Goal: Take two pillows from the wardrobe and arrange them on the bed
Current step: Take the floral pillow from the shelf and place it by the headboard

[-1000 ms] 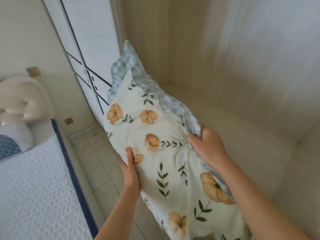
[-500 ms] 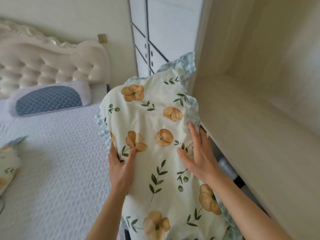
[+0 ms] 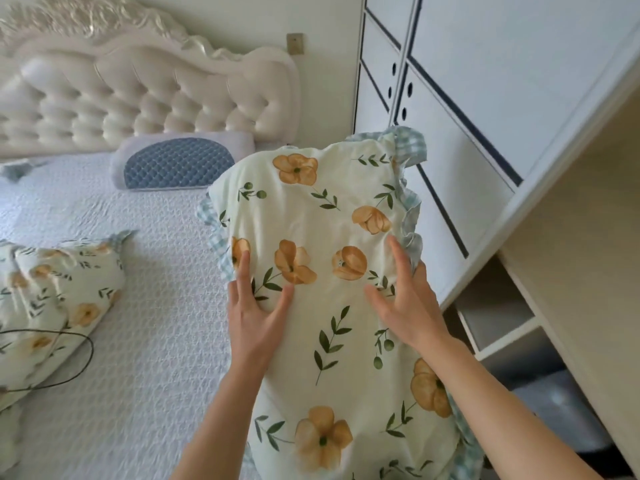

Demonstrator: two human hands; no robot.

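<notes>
I hold a floral pillow (image 3: 325,216) with orange flowers and a blue checked frill upright in front of me, between the bed and the wardrobe. My left hand (image 3: 254,306) grips its left edge, thumb on the front. My right hand (image 3: 405,303) grips its right edge by the frill, fingers spread on the front. A second floral pillow (image 3: 52,299) lies on the bed (image 3: 156,306) at the left. The open wardrobe (image 3: 571,237) stands to my right.
A white pillow with a blue quilted centre (image 3: 180,164) lies against the tufted cream headboard (image 3: 138,95). A thin dark cable (image 3: 83,358) loops over the second floral pillow. White panelled wardrobe doors (image 3: 450,81) stand beyond the held pillow.
My view has swung left from the wardrobe interior toward the bed. The pillow came out of the wardrobe with both hands on it and now faces the bed.
</notes>
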